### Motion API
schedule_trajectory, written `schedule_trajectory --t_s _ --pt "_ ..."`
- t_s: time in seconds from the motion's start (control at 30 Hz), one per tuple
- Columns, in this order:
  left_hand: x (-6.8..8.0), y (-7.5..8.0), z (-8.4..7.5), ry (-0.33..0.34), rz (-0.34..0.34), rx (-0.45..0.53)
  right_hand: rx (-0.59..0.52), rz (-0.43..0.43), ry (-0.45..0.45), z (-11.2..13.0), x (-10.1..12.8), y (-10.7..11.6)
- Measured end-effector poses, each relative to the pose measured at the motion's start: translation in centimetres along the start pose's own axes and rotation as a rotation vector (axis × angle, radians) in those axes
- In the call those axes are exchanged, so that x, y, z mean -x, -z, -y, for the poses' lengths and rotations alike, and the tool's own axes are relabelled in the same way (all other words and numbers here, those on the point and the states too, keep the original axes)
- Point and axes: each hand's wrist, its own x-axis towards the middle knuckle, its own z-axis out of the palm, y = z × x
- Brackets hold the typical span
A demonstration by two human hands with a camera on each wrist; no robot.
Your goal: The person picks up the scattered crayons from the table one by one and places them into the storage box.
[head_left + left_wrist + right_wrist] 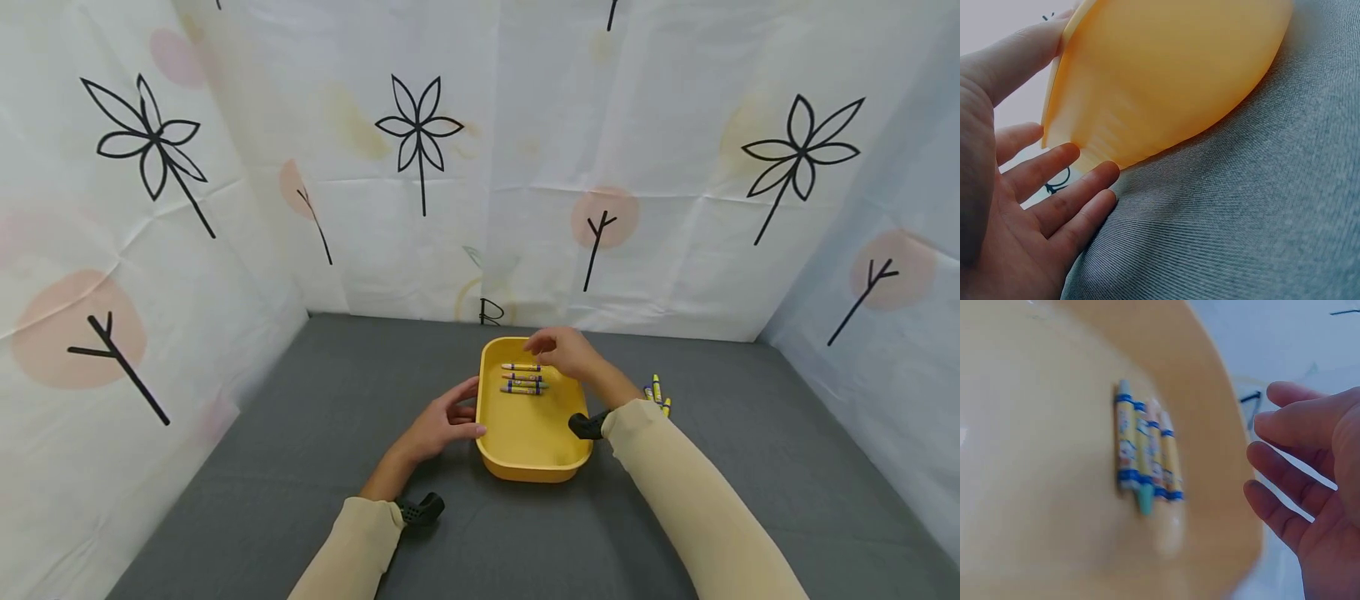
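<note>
A yellow tray (529, 467) sits on the grey table. Several crayons (524, 379) with yellow and blue wrappers lie side by side in its far half, also seen as crayons (1145, 456) in the right wrist view. My right hand (561, 350) hovers over the tray's far rim, fingers relaxed and empty, just above the crayons. My left hand (450, 421) rests against the tray's left wall, fingers straight; the thumb (1016, 53) touches the tray (1166, 75) rim. A few more crayons (657, 393) lie on the table right of the tray.
The grey table (300, 433) is walled in by white cloth printed with black flowers and pink spots (420, 142) on the left, back and right. Black wrist-camera mounts (422, 508) sit at both cuffs.
</note>
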Motion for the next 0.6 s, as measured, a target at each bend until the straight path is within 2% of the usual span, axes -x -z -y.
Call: schedule_trajectory --t_s 0.27,0.47,0.6 --pt "0.5 -0.1 -2.2 0.019 0.030 0.011 -0.066 -0.127 -0.057 -1.8 2.1 3.6" --pt "0.0 -0.2 -0.5 0.009 0.009 0.004 -0.070 -0.168 -0.093 -3.9 4.1 4.6" --pt "-0.1 -0.2 0.0 -0.016 -0.004 -0.010 -0.055 -0.172 -0.106 -5.2 5.2 4.6"
